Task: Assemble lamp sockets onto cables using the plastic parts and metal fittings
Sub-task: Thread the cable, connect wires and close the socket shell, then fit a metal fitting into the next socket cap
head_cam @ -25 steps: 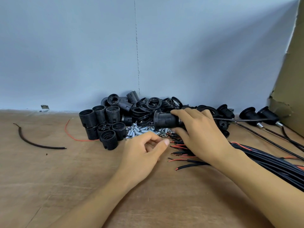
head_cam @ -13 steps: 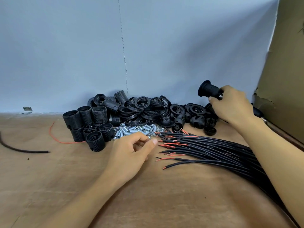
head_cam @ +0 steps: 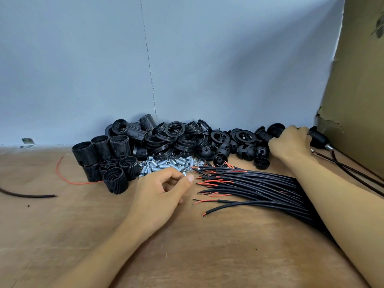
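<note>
I am looking over a wooden tabletop (head_cam: 187, 256) running up to a blue-grey wall (head_cam: 207, 59), with cardboard (head_cam: 357, 90) standing at the right. The left hand (head_cam: 164, 194) is resting just beside the metal fittings (head_cam: 166, 163), fingers loosely curled, thumb nearing forefinger; I cannot tell whether it is pinching anything. The right hand (head_cam: 291, 144) is curling round a black socket (head_cam: 274, 130) by the wall, beyond the cables (head_cam: 259, 188) and plastic parts (head_cam: 180, 138).

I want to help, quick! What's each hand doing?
Left hand: fingers curled by the metal fittings; cannot tell if it holds one.
Right hand: grips a black socket.
</note>
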A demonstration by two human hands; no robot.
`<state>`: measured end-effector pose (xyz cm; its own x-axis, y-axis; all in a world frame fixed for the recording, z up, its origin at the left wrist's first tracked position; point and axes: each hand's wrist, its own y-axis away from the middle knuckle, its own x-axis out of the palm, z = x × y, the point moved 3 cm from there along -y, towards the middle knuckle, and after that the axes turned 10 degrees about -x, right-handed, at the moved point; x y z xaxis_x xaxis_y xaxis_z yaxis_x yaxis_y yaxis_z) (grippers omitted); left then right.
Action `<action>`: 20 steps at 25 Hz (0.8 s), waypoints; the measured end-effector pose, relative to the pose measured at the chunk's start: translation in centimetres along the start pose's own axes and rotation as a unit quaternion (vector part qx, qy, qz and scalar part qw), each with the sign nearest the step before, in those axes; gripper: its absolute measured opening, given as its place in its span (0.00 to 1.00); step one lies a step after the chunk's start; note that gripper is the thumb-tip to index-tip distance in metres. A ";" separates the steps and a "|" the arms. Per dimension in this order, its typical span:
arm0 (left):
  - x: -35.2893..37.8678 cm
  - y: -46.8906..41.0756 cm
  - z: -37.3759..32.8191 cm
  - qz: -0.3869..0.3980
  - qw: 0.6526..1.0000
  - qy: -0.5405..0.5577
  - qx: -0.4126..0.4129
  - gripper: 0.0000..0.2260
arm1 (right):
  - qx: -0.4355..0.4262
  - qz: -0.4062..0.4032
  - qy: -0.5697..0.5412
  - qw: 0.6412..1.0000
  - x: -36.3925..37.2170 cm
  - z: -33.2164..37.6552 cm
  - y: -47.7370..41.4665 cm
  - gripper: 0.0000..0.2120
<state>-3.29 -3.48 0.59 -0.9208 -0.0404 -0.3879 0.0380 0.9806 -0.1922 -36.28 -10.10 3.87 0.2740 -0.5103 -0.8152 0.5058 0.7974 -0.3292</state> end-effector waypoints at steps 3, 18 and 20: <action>0.0 0.0 -0.1 0.003 1.000 -0.001 0.003 0.11 | -0.039 0.006 0.095 0.995 -0.3 1.0 0.8 0.11; 0.3 -0.2 0.0 0.006 1.000 -0.019 -0.009 0.05 | -0.080 0.028 0.062 0.994 0.5 3.9 2.6 0.15; 0.4 -0.4 0.1 -0.016 0.998 -0.053 0.004 0.10 | -0.120 -0.008 0.070 0.990 0.6 5.6 3.8 0.16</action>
<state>-3.64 -3.87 0.40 -0.8754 -0.0925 -0.4745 0.0122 0.9770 -0.2130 -29.68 -9.19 4.83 0.1428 -0.4873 -0.8615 0.2958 0.8516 -0.4327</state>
